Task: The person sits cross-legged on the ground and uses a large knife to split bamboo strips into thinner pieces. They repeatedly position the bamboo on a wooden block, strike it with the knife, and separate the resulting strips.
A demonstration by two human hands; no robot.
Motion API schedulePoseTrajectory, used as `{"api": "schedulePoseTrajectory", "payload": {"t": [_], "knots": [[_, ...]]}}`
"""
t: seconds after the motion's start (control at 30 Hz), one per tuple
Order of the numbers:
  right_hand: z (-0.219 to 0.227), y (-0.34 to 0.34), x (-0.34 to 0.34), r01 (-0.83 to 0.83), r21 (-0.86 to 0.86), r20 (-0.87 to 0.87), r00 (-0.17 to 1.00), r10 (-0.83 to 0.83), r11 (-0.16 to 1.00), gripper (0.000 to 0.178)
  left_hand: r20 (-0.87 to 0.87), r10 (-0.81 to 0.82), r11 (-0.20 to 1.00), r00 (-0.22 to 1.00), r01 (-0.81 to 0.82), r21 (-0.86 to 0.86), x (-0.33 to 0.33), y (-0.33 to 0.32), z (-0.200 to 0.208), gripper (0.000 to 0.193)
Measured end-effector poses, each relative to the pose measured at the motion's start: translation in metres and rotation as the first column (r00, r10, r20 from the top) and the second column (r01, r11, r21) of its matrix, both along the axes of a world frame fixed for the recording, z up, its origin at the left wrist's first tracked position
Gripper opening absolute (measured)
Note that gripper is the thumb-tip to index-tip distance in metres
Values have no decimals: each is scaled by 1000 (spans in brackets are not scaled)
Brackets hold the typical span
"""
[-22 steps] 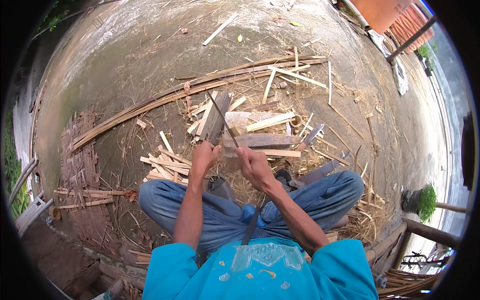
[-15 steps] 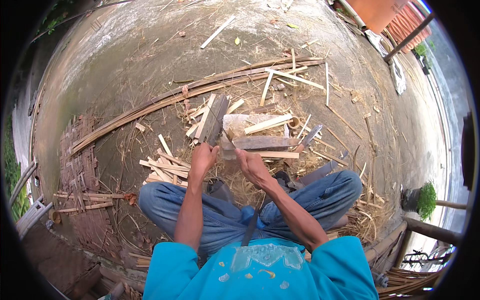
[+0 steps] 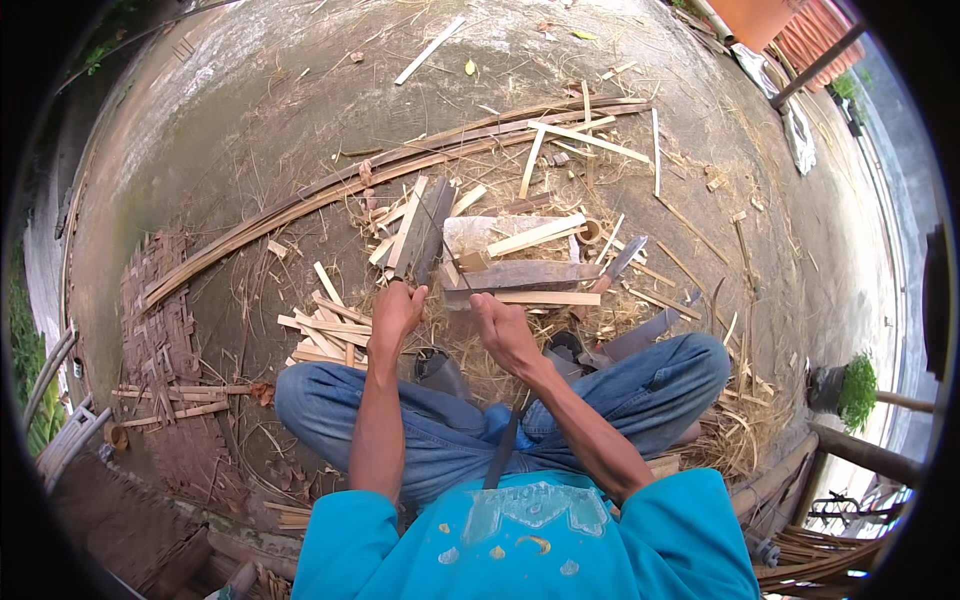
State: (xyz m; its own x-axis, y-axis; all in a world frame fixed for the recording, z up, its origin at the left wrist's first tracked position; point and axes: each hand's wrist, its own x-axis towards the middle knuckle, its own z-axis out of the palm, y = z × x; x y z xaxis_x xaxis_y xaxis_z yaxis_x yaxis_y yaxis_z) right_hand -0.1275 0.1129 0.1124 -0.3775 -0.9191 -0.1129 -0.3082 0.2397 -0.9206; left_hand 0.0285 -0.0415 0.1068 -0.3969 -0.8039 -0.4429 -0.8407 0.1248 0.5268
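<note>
My right hand (image 3: 503, 325) is closed in a fist, thumb on top. From it a thin dark strip (image 3: 451, 252) slants up and left across the work area; whether it is a blade or a sliver cannot be told. My left hand (image 3: 398, 308) is closed just left of it, at the lower end of dark flat strips (image 3: 433, 228); what its fingers grip is hidden. Beyond my right hand a whitish block (image 3: 470, 234) lies on the ground, with a wide grey-brown slat (image 3: 535, 274) along its near side. A pale wooden strip (image 3: 545, 298) extends rightward beside my right knuckles.
Pale split strips (image 3: 325, 330) are heaped left of my left hand. Long curved brown strips (image 3: 300, 205) cross the ground beyond. Shavings (image 3: 735, 440) surround my right knee. A grey blade-like piece (image 3: 627, 257) lies right of the block. A potted plant (image 3: 857, 397) stands far right.
My left hand has shifted slightly left and my right hand slightly down, so they are a little farther apart. The thin dark strip shows more clearly between them. The view has shifted slightly.
</note>
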Motion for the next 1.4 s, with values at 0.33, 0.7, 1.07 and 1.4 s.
{"api": "schedulePoseTrajectory", "payload": {"t": [0.33, 0.7, 1.07, 1.4], "knots": [[-8, -8, 1, -12, 87, -6, 1000, 12, 996, 58, -40, 44, 999, 998, -45, -10, 8, -2, -8, 48], [-69, 7, -2, 12, 339, -81, 997, 16, 941, 58, -449, 319, 932, 834, -191, 309, -14, 11, 46, 94], [-75, 11, 8, 1, 279, 230, 971, -68, 960, 65, -542, 143, 987, 828, -162, 14, -11, 29, 48, 47], [-18, -2, 28, 29, 74, 48, 998, -32, 997, 62, -459, 25, 993, 888, -75, -91, -14, 24, 37, 47]]}}
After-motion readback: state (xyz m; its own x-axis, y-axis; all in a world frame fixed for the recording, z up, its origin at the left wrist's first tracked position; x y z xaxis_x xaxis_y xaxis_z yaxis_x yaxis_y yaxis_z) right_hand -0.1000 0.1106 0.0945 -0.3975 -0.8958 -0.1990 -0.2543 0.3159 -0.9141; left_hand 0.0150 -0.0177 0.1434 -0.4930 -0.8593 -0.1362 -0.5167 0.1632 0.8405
